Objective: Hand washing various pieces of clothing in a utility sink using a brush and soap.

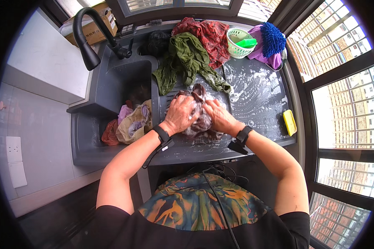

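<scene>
Both of my hands grip a bunched dark brown cloth (202, 123) covered in white suds. It lies on the ridged washboard part of a dark grey sink counter (255, 90). My left hand (181, 113) holds the cloth's left side, fingers curled into it. On the right side, my right hand (219, 115) has its fingers bent over the fabric. A fold of the cloth stands up between the hands. Just beyond them lies a wet olive-green garment (188, 51), one end of it foamy and stretched to the right.
Left is the sink basin (121, 74) with a beige garment (132, 126), under a black faucet (90, 40). Behind lie a red patterned garment (216, 40), a pale green basket (237, 51) and a blue chenille mitt (272, 39). A yellow soap bar (289, 123) sits at the right edge.
</scene>
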Action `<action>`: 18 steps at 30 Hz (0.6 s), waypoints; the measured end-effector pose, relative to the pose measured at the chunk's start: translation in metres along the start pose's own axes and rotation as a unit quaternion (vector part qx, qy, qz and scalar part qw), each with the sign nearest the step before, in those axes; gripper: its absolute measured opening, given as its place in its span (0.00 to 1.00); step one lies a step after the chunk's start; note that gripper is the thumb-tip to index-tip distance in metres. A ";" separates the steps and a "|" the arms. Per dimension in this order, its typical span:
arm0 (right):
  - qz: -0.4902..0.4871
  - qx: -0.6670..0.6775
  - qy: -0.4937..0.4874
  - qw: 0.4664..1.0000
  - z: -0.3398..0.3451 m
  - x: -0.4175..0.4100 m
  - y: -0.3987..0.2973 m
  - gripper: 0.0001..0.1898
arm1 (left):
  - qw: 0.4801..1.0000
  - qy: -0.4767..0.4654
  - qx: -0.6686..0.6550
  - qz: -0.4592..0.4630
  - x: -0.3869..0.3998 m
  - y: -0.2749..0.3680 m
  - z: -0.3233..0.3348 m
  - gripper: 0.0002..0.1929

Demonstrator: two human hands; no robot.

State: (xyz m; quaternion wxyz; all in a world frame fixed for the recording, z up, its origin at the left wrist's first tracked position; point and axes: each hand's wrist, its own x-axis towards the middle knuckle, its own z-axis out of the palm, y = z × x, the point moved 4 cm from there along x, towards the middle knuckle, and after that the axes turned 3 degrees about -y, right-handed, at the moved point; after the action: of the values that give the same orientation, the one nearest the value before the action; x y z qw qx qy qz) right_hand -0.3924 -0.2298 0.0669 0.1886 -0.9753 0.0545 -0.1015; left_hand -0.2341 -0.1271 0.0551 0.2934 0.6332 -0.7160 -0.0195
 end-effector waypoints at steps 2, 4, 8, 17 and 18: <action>0.026 0.041 0.007 0.999 0.003 0.008 0.018 0.30 | 0.998 -0.010 -0.035 -0.057 0.015 -0.006 0.003 0.22; 0.015 0.115 0.063 0.991 -0.005 0.023 0.027 0.26 | 0.987 0.046 -0.101 -0.114 0.033 -0.008 0.001 0.19; 0.056 0.087 -0.024 0.994 0.001 0.051 0.063 0.37 | 0.972 -0.099 -0.055 -0.205 0.053 -0.059 0.025 0.27; 0.160 0.067 -0.113 0.978 -0.004 0.024 -0.019 0.69 | 0.914 -0.142 -0.137 -0.354 -0.002 -0.019 -0.006 0.39; 0.151 0.034 -0.091 0.984 -0.003 0.007 -0.031 0.68 | 0.931 -0.131 -0.141 -0.311 -0.011 -0.004 -0.006 0.37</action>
State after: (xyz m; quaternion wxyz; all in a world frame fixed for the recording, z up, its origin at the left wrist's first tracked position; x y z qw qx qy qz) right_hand -0.3842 -0.2029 0.0830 0.2386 -0.9541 0.1803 0.0156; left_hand -0.2275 -0.1162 0.0542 0.2624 0.7679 -0.5054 -0.2932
